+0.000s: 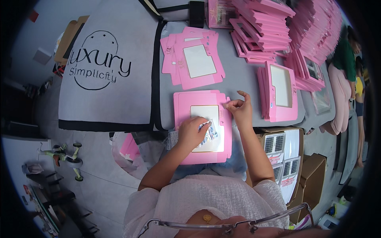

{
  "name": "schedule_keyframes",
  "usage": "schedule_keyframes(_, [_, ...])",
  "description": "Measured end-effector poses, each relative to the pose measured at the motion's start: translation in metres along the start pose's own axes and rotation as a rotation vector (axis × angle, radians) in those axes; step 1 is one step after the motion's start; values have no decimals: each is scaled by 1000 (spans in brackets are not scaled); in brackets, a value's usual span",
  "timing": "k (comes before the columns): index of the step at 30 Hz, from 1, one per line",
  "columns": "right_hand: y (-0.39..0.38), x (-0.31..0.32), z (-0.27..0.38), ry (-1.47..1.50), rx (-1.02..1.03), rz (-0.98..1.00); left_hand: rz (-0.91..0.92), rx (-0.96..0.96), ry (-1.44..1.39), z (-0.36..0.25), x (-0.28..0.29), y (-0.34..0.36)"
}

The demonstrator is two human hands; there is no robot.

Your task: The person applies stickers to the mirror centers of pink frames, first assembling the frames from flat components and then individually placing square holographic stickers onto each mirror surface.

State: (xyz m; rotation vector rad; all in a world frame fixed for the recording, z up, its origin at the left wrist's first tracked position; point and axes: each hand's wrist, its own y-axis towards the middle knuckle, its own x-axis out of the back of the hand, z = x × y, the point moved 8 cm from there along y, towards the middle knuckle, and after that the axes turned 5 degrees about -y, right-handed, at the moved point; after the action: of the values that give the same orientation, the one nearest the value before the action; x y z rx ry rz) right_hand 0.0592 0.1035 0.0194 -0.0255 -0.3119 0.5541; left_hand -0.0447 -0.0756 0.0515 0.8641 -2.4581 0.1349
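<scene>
Pink flat card sleeves with a white rectangular window lie stacked in front of me, at the near edge of the grey table. My left hand rests over the window, its fingers closed on a small sheet of shiny blue and silver stickers. At the right edge of the top sleeve is my right hand. Its thumb and index finger pinch together by the sleeve's upper right corner, with the other fingers raised. Whatever sits between those fingertips is too small to name.
Loosely fanned pink sleeves lie beyond the stack. To the right stands a neat pile of pink sleeves, with tall heaps of pink packs behind it. A grey cloth cover spreads left. Below right is an open cardboard box.
</scene>
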Motion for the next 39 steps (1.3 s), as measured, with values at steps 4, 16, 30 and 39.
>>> schedule_keyframes(4, [-1,-2,-2,28,16,-30,-11,-23,19,-1,0,0])
schedule_keyframes(16, [-8,-3,17,-132,100,-87,5,-40,32,0,-2,0])
schedule_keyframes(30, [-10,-2,16,-108,121,-98,410,-371,342,-38,-41,-1])
schedule_keyframes(39, [-10,-2,16,-117,116,-91,388,-378,420,-38,-47,3])
